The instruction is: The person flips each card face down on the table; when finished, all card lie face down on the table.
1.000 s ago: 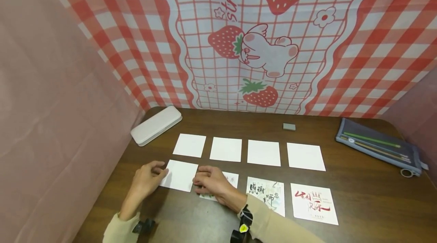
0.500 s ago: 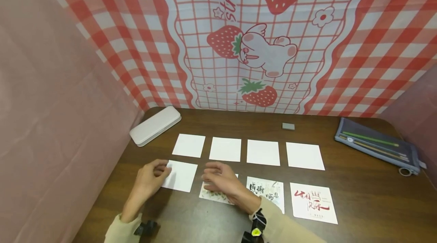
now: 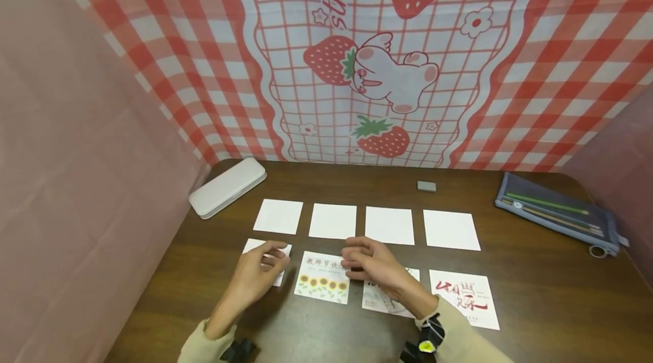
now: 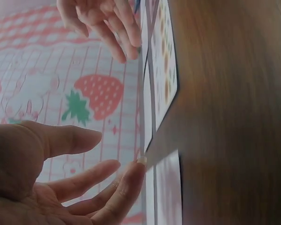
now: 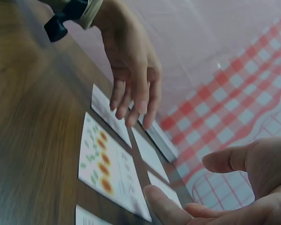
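Observation:
My left hand [image 3: 257, 272] hovers over the front-left white card [image 3: 251, 244], hiding most of it, with relaxed fingers and nothing held. Beside it lies a sunflower card [image 3: 321, 290] with a line of characters, its right edge close to my right fingertips. My right hand [image 3: 377, 266], loosely bent and holding nothing, partly covers a pale green card [image 3: 376, 302] with dark lettering. At the right end of this row is a card with red lettering [image 3: 465, 292]. In the right wrist view, a gap shows between the left hand [image 5: 133, 70] and the cards.
Several blank white cards [image 3: 333, 221] form a row behind. A white case [image 3: 228, 187] sits at the back left, a small grey block [image 3: 426, 186] at the back. On the right lies a blue-grey zip pouch [image 3: 556, 210] with pencils. A checked strawberry cloth [image 3: 382, 136] hangs behind the table.
My right hand has moved right, off the sunflower card to over the dark-lettered one. My left hand has shifted right from the white card's left edge to over it.

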The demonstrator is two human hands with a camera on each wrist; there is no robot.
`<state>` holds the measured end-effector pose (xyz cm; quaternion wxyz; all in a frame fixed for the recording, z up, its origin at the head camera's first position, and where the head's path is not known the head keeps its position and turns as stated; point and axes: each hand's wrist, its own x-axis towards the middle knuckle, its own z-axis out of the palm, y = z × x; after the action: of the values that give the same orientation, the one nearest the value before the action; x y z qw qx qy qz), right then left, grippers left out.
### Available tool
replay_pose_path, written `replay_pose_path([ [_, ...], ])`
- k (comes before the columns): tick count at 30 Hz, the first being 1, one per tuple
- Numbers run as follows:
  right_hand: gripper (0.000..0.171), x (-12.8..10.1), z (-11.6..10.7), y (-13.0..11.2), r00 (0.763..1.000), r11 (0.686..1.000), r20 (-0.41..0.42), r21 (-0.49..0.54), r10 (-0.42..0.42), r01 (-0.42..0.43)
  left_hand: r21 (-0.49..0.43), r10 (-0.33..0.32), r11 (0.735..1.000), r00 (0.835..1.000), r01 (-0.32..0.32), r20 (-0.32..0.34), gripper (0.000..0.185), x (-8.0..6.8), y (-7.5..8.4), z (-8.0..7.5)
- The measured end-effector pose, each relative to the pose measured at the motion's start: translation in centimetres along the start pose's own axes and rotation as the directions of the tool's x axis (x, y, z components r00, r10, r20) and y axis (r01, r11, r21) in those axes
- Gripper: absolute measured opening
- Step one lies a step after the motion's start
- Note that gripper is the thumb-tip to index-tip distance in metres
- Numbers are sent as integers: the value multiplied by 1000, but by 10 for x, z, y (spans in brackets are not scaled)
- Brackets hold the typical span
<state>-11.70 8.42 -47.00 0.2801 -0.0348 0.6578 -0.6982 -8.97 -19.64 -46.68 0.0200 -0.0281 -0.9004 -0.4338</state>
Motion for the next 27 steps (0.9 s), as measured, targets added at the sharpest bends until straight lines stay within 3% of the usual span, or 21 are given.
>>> replay_pose_path([
  [10,60,-19,-22,10,997,997,11,32,77,-77,-30,16,999,996,-13,85,27,-2,11,24],
  [17,67,-27,-22,14,993,991,76,89,94,-100,-2,-3,1000,995,4,98,34,-5,15,30],
  [27,66,-29,-13,15,996,989,28,124,82,-85,-11,21,1000,997,-20,80,35,-7,19,34],
])
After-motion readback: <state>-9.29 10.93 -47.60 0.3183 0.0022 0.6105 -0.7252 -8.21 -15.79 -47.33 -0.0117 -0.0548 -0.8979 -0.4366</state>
